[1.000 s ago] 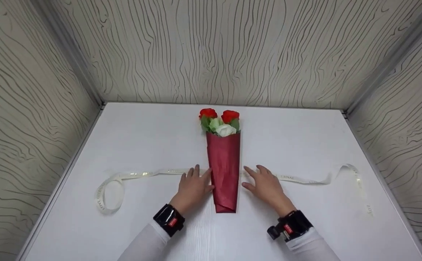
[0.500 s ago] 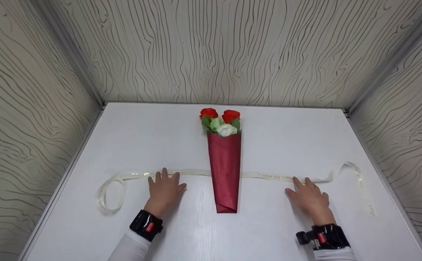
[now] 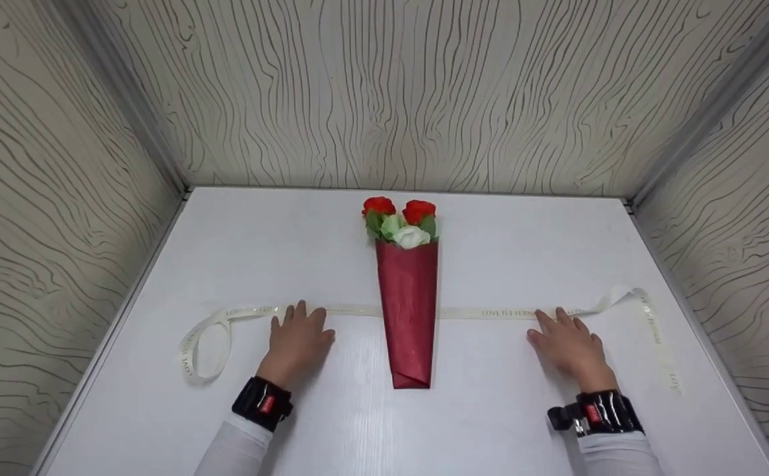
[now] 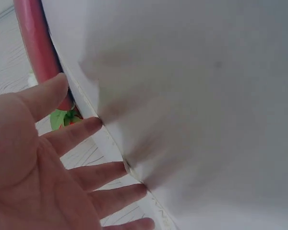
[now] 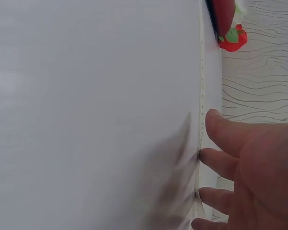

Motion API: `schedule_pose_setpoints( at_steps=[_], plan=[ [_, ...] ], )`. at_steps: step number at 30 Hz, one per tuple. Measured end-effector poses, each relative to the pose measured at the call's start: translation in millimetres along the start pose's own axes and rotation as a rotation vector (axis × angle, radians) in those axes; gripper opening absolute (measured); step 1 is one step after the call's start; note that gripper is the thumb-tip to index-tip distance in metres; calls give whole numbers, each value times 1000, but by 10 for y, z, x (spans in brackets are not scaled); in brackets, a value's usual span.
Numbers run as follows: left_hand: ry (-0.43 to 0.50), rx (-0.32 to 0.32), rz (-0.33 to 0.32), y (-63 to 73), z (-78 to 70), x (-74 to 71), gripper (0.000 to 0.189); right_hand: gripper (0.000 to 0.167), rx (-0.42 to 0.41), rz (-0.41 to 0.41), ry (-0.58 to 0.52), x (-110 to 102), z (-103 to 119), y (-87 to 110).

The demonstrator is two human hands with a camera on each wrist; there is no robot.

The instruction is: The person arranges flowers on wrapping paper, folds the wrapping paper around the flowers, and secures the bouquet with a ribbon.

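Observation:
A bouquet in dark red wrapping paper (image 3: 410,311) lies in the middle of the white table, with red flowers (image 3: 379,206) and a white flower (image 3: 412,237) at its far end. Under it runs a cream printed ribbon (image 3: 467,313), stretching out to both sides. My left hand (image 3: 297,340) has its fingers spread, the fingertips touching the ribbon left of the bouquet. On the other side my right hand (image 3: 572,347) touches the ribbon with extended fingertips. Both wrist views show the fingertips on the ribbon (image 4: 108,136) and the thumbs apart from the fingers.
The ribbon's left end curls into a loop (image 3: 205,350). Its right end twists and bends toward the near side. Wood-grain panels (image 3: 384,92) enclose the white table (image 3: 278,244) at the back and both sides. A black wrist camera band sits on each wrist.
Both hands have moved outward from beside the bouquet along the ribbon. The ribbon now lies straighter and has shifted slightly toward the far side. The bouquet stays nearly in place.

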State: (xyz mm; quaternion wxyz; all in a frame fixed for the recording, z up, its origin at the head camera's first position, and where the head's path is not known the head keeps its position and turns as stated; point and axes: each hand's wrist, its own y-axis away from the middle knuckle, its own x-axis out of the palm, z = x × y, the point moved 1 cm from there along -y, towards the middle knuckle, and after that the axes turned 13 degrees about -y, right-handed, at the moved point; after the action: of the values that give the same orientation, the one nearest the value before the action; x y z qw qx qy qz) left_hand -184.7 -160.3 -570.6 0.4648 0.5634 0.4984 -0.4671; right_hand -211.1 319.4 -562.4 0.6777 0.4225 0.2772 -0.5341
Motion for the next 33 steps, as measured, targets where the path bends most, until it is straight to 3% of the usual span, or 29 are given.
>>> schedule_pose_setpoints(
  at_steps=[4, 7, 11, 15, 24, 28, 33],
  plan=[
    [9, -62, -138, -25, 114, -26, 38, 66, -8, -116, -63, -99, -74, -39],
    [46, -152, -181, -36, 246, -56, 30, 65, 45, -222, -146, -188, -163, -46],
    [113, -274, -114, -30, 469, -88, 26, 60, 166, -300, -213, -268, -289, -47],
    [137, -375, -1, -2, 691, -97, 35, 57, 249, -293, -249, -305, -415, -70],
    [191, -491, 130, -101, 997, -140, 43, 90, 342, -262, -326, -353, -522, -239],
    [195, -508, 154, -155, 1028, -132, 44, 78, 298, -286, -331, -342, -475, -301],
    [239, -530, 113, -229, 1015, -107, 41, 50, 278, -340, -336, -325, -468, -348]
  ],
)
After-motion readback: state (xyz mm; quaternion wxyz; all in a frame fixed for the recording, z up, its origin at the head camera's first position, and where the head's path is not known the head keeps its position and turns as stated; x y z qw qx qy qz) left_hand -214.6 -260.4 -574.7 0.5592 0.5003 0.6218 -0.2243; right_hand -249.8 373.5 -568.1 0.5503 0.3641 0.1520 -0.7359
